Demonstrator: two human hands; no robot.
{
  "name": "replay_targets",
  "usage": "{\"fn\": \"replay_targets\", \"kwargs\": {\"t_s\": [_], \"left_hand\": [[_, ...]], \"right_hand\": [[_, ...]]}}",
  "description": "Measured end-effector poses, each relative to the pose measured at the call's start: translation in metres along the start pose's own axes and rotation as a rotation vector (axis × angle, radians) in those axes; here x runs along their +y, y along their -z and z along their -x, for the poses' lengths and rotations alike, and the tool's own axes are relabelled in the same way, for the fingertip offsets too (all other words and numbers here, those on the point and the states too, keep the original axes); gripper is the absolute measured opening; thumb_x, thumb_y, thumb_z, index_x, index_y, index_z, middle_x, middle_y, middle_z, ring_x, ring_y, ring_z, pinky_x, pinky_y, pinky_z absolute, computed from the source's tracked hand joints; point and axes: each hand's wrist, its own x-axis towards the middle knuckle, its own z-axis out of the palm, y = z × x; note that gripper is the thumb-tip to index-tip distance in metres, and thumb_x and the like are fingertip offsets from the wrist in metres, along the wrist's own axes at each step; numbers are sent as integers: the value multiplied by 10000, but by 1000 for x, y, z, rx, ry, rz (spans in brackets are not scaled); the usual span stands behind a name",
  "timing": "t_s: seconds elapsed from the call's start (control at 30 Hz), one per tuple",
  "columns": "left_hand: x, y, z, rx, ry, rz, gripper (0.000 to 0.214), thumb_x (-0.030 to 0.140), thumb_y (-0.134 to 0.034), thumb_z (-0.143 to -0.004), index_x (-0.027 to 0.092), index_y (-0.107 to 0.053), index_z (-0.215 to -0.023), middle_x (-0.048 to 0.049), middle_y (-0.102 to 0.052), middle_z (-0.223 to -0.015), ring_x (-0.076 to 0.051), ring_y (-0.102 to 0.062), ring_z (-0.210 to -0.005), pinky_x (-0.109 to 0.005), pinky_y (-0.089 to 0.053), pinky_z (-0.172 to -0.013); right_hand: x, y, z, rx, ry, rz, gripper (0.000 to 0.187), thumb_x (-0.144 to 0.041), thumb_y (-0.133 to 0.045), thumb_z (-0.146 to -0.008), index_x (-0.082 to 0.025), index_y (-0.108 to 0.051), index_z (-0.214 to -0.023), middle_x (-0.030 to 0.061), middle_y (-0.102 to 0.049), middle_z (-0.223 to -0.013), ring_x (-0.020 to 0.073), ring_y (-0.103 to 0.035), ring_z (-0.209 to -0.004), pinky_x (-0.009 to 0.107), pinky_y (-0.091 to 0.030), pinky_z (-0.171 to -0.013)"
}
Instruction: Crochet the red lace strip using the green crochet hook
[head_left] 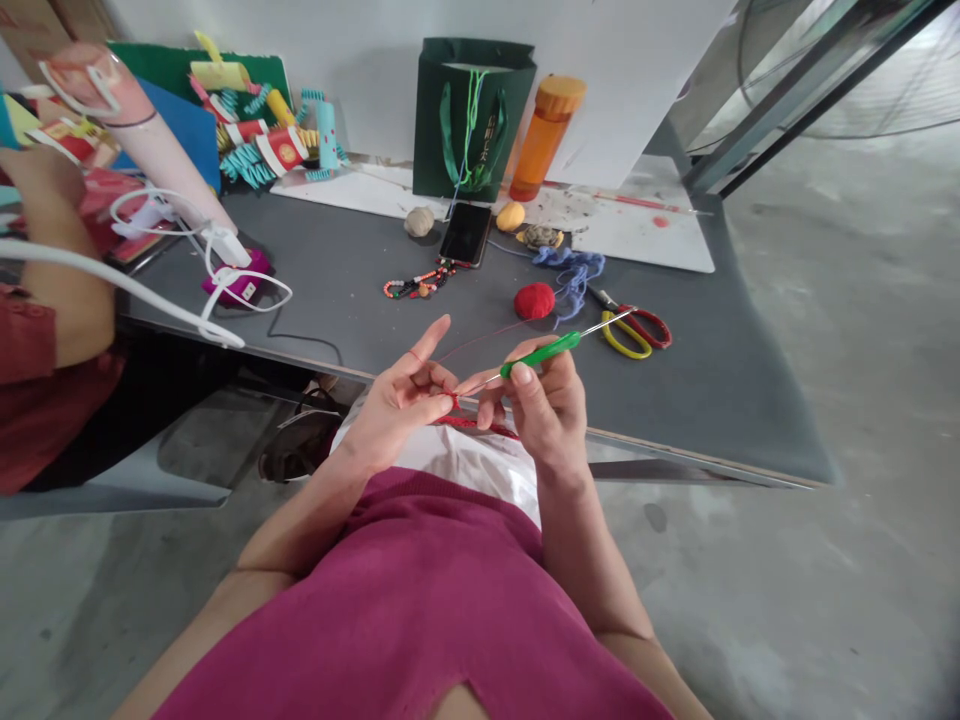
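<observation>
My left hand (pixel 401 405) pinches a small piece of red crochet work (pixel 452 398) between thumb and fingers, its index finger raised with red yarn looped over it. In my right hand (pixel 551 405) is a crochet hook with a green handle (pixel 541 354); one metal end meets the red piece and the other points up to the right. A thin strand runs from my left hand to a red ball of yarn (pixel 534 300) on the table. More red knitted material (pixel 480 426) lies in my lap below the hands.
Scissors (pixel 637 332) with red and yellow handles lie right of tangled blue yarn (pixel 574 275). Behind are a phone (pixel 466 235), beaded strap (pixel 420 285), dark green bag (pixel 469 125) and orange bottle (pixel 547 140). At left, white cables (pixel 244 290) and another person's arm (pixel 64 250).
</observation>
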Motion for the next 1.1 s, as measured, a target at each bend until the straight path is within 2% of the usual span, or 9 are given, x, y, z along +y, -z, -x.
{"fn": "replay_targets", "kwargs": {"t_s": [0.2,0.47,0.6,0.73,0.87,0.97,1.1], "left_hand": [[5,-2,2,49,-34,-100,863,157,-820,-775,316,-562,-1583,39,-665,-855,-92,-557,-769,-230,-482,-753],[2,-6,4,90,-197,-301,795,114,-754,-809,331,-592,-1556,28,-686,-860,-114,-609,-809,-262,-519,-851],[-1,-6,4,118,-256,-370,781,131,-742,-825,327,-578,-1563,27,-691,-863,-123,-634,-808,-271,-549,-856],[1,-8,4,125,-272,-377,800,139,-759,-824,323,-559,-1576,32,-697,-860,-128,-643,-805,-278,-555,-850],[3,-13,6,186,-229,-316,809,152,-794,-822,332,-562,-1577,44,-707,-812,-132,-639,-795,-285,-533,-859],[1,-15,7,219,-175,-172,827,171,-852,-793,320,-583,-1561,51,-704,-779,-125,-630,-785,-271,-515,-836],[-4,-14,5,133,-39,92,862,202,-919,-744,304,-601,-1539,68,-684,-763,-103,-619,-743,-253,-508,-762]], "right_hand": [[-12,3,3,-25,94,262,241,-513,-640,-1033,-303,-524,-1010,-55,-748,-709,135,-703,-488,246,-512,-437],[-28,6,15,-98,207,667,63,-335,-588,-1073,-292,-609,-1113,24,-839,-1022,146,-808,-705,264,-647,-623],[-35,2,14,-106,291,834,122,-229,-576,-1066,-265,-692,-1076,36,-850,-1036,160,-828,-844,272,-666,-752],[-32,0,11,-134,386,837,156,-177,-574,-1059,-274,-689,-1102,19,-850,-998,161,-824,-854,276,-658,-754],[-22,-2,11,-145,450,770,194,-160,-602,-1036,-303,-683,-1138,25,-849,-990,196,-820,-872,342,-661,-741],[-14,-4,18,-115,478,744,230,-133,-635,-1000,-312,-691,-1134,43,-857,-1044,221,-819,-870,395,-658,-734],[-5,-4,32,-11,482,724,299,-108,-683,-962,-328,-703,-1163,47,-855,-1131,227,-818,-903,425,-661,-760]]}}
